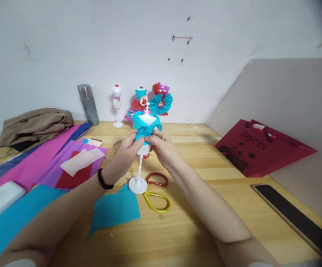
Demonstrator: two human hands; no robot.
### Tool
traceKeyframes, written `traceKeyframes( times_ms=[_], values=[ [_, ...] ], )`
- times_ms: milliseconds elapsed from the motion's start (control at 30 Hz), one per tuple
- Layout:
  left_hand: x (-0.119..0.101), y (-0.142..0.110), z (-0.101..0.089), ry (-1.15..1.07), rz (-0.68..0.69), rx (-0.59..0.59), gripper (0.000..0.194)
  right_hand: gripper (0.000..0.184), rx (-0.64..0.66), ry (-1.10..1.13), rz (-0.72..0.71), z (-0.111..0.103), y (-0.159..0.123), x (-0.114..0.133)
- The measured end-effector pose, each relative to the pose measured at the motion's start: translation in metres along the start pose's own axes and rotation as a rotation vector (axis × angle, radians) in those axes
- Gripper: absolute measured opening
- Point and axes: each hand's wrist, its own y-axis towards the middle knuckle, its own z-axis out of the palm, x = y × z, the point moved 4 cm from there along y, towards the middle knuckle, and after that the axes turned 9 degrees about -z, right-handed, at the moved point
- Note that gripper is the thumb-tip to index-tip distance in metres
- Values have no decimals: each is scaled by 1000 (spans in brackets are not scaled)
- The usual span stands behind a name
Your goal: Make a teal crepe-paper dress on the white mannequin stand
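Note:
A small white doll mannequin [140, 167] on a round base stands upright between my hands. Turquoise crepe paper [145, 128] wraps its chest and shoulders, gathered at the waist. My left hand [126, 150] pinches the paper at the left side of the waist, thumb in front. On the other side, my right hand [163, 146] pinches it too, the two thumbs almost meeting. Behind the base lie scissors with a red handle [166, 180] and a yellow handle [169, 204]; the blades are mostly hidden. A loose turquoise piece [116, 209] rests in front of the base.
Dressed mannequins [161, 104] and a plainer one [117, 102] stand by the wall near a grey flask [88, 105]. Coloured paper sheets [49, 152] and brown cloth [38, 124] lie left. A red bag [261, 148] and a phone [291, 218] are right.

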Motion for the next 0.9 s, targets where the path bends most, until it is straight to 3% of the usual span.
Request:
traceKeyframes(
  times_ms=[200,300,400,567,700,900],
  values=[
    [0,2,-3,57,52,-35,26,23,54,43,-40,2,0,1],
    [-1,4,-10,175,133,-107,23,27,-54,-92,-179,-2,-1,3],
    [-4,4,-19,285,195,-203,24,20,-218,-277,-372,-5,-7,6],
    [-11,1,-23,485,278,-298,23,23,-114,-534,-630,10,-21,16],
    [-14,-4,-15,699,329,-324,31,25,-73,-565,-611,16,-25,17],
    [-8,-13,2,776,488,-186,54,33,-178,-285,-348,6,-14,6]
  ],
)
